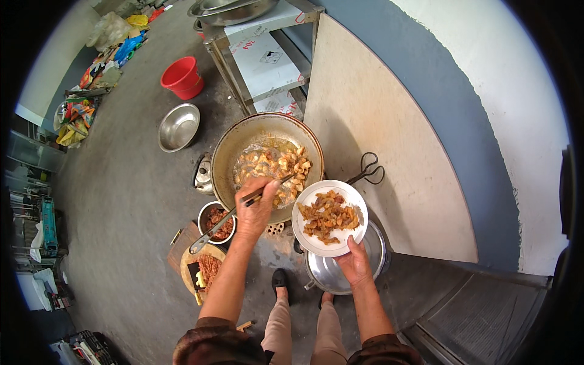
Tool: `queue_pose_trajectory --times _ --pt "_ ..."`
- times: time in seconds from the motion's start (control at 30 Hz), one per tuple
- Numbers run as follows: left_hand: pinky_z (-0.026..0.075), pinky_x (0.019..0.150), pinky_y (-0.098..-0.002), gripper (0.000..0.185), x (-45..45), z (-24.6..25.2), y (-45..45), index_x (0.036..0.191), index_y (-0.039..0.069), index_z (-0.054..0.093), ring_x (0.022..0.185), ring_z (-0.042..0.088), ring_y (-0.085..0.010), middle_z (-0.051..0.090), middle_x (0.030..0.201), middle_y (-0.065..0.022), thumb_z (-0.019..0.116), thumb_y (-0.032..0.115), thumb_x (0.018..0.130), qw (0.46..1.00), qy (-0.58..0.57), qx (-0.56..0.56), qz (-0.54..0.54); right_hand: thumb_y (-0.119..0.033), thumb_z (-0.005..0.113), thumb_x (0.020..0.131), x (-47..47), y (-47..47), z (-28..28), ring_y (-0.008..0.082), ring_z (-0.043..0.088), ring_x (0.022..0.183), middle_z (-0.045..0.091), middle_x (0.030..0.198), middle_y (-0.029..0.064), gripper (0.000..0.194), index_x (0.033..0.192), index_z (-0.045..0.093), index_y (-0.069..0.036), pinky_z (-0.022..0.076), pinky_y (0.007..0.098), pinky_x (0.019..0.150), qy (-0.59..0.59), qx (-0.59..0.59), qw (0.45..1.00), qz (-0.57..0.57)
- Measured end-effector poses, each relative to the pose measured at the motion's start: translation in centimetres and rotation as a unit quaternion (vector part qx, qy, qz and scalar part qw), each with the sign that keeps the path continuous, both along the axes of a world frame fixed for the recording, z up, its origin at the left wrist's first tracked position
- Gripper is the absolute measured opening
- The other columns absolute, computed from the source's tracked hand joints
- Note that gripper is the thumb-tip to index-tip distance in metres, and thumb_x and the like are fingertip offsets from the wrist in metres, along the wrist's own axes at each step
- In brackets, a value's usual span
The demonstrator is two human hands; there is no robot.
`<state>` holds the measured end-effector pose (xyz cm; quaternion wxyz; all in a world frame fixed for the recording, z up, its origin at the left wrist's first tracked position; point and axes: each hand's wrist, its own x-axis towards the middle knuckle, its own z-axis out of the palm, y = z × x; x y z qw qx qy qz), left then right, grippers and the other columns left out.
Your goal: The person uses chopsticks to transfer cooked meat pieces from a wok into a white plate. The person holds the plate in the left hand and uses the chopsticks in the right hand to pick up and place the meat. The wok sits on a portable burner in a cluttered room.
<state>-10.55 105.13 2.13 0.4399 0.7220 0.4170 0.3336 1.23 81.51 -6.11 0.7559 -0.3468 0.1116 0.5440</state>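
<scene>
My left hand [255,207] is closed around a long metal utensil handle [218,232] and dark sticks that look like chopsticks [286,179], their tips over the right part of a large round wok [219,157]. Browned food pieces [267,162] lie in shallow liquid in the wok. My right hand [355,264] grips the near rim of a white plate [308,237], thumb on top. Brown cooked strips [329,214] lie on this plate, which is beside the wok's lower right edge and above a lidded metal pot [337,276]. The utensil's far end is hidden.
Left of my left arm are a bowl of reddish minced food [219,223], a round cutting board [188,269] with more mince and a cleaver, and a kettle [203,175]. Beyond stand a metal basin [179,127], a red bucket [182,77] and a metal rack [262,59]. Tongs [365,173] project beside the board at right.
</scene>
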Motion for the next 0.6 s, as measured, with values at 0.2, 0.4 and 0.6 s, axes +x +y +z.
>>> queue_pose_trajectory --times 0.2,0.4,0.6 --pt "0.049 0.07 -0.0287 0.015 1.1 -4.6 -0.6 0.091 0.0 0.067 0.075 0.06 -0.0171 0.064 0.084 -0.0086 0.067 0.014 0.086 1.0 0.03 -0.005 0.001 -0.023 0.065 0.088 0.0 -0.3 -0.3 0.0251 0.051 0.121 0.05 0.134 0.008 0.058 0.138 0.037 -0.014 0.046 0.0478 0.096 -0.002 0.006 1.0 0.0" --pt "0.051 0.063 -0.0261 0.018 -2.5 -3.8 1.2 0.092 0.0 0.063 0.073 0.062 -0.0121 0.063 0.084 -0.0047 0.061 0.018 0.091 0.992 -0.034 -0.105 0.066 -0.022 0.065 0.089 0.0 -0.5 -0.9 0.0248 0.052 0.12 0.05 0.134 0.0077 0.058 0.138 0.037 -0.014 0.0468 0.0466 0.095 0.005 -0.001 1.0 -0.001" --pt "0.054 0.062 -0.0263 0.023 -0.7 -5.4 5.1 0.098 0.0 0.062 0.077 0.064 -0.014 0.062 0.086 -0.0046 0.059 0.022 0.093 0.987 -0.068 -0.051 0.137 -0.022 0.066 0.088 0.0 -0.2 -1.3 0.0237 0.051 0.12 0.05 0.134 0.0069 0.059 0.139 0.037 -0.014 0.0461 0.0461 0.095 0.012 0.0 1.0 0.015"
